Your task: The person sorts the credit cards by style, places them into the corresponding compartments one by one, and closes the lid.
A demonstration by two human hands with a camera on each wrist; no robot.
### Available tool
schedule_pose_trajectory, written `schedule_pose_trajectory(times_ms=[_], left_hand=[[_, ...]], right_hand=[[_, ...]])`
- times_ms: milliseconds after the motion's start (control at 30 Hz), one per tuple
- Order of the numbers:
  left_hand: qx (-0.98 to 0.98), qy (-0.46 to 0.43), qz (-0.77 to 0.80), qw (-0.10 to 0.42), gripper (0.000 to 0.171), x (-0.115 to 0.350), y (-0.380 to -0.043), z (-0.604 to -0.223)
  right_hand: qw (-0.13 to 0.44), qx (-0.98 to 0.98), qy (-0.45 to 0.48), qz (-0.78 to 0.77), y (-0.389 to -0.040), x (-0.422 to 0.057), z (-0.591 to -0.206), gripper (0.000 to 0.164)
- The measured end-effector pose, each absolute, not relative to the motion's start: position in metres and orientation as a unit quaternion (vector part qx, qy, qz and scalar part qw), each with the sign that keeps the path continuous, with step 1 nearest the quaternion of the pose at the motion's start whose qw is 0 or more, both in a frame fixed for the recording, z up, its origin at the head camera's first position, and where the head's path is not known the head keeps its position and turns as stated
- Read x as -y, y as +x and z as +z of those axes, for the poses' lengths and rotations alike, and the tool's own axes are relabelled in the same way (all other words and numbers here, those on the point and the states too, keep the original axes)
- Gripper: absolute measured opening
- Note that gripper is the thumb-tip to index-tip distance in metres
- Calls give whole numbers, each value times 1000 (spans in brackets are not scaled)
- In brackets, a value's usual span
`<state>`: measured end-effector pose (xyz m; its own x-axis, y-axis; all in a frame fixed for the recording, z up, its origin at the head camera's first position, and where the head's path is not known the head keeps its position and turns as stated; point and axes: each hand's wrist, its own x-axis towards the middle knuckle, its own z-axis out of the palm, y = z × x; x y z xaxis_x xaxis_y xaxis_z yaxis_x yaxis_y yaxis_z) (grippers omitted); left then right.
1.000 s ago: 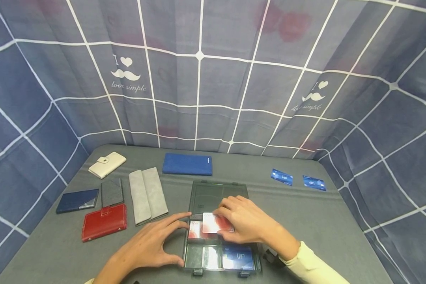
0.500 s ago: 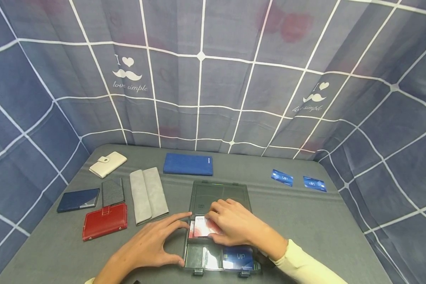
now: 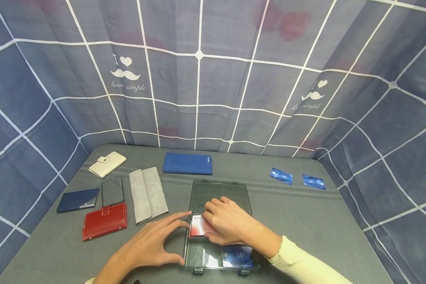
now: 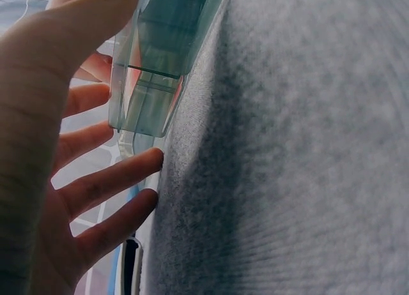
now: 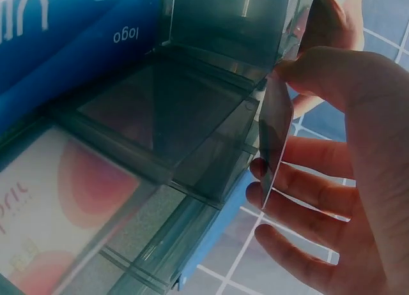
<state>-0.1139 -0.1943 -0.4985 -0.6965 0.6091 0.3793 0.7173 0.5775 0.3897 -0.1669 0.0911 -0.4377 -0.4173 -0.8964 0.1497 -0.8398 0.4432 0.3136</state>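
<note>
Looks abt half done imo: blue VIP card (image 3: 238, 257) n a 2nd red/white card (image 5: 83, 202) are alr in the box (image 3: 194, 255). R hand (image 3: 223, 223) pinches the held card (image 3: 197, 227) over the far-left slot, not laid flat yet. 2 loose VIP cards (image 3: 281, 176) on the tabletop (image 3: 287, 221) prob left. L hand (image 3: 150, 242): fingers spread, box's left edge. Right wrist cam gets the held card edge-on + the 2nd one; head cam hides the latter.

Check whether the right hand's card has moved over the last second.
Yes, left: in the head view, the red-and-white card in the right hand shifted relative to the hinged plastic box.
</note>
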Motion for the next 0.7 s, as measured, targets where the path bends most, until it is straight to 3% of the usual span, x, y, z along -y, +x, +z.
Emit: schedule_pose_trajectory(times_ms=[700], left_hand=[[884,-373,-261,106,77,194,-114,-498]], right_hand=[[158,824,532,-110,-169,-88,-437,42]])
